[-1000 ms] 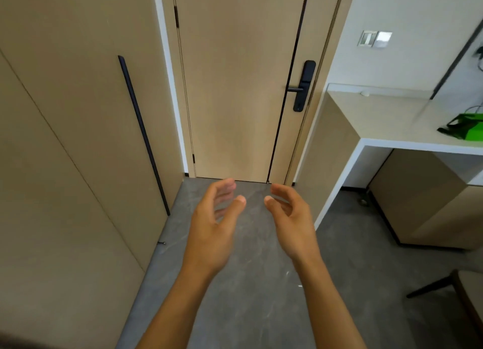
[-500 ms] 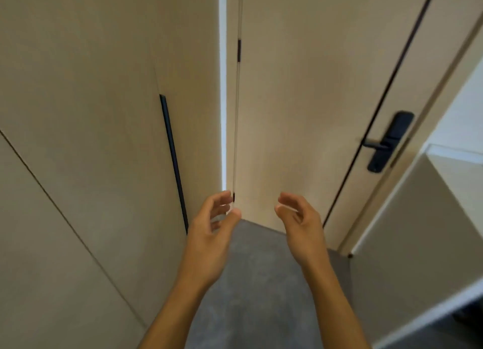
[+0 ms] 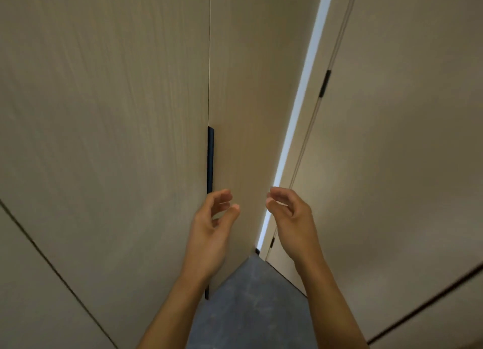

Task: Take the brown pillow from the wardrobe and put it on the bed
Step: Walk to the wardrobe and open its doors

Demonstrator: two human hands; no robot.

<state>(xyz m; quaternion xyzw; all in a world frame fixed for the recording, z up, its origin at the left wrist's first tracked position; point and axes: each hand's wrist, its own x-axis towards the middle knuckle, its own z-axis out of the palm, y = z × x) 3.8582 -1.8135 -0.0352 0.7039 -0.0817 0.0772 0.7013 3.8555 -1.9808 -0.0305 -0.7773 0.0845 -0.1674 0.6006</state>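
Two pale wood wardrobe doors (image 3: 104,139) fill the left of the view, shut, so the brown pillow cannot be seen. To the right stands a room door (image 3: 405,152) beside a white strip of wall (image 3: 298,113), above grey floor (image 3: 251,309). A slim dark handle (image 3: 210,160) runs down the wardrobe seam. The left hand (image 3: 211,233) hovers just before it, fingers loosely curled and empty. The right hand (image 3: 292,223), likewise half-curled and empty, hangs apart from it.
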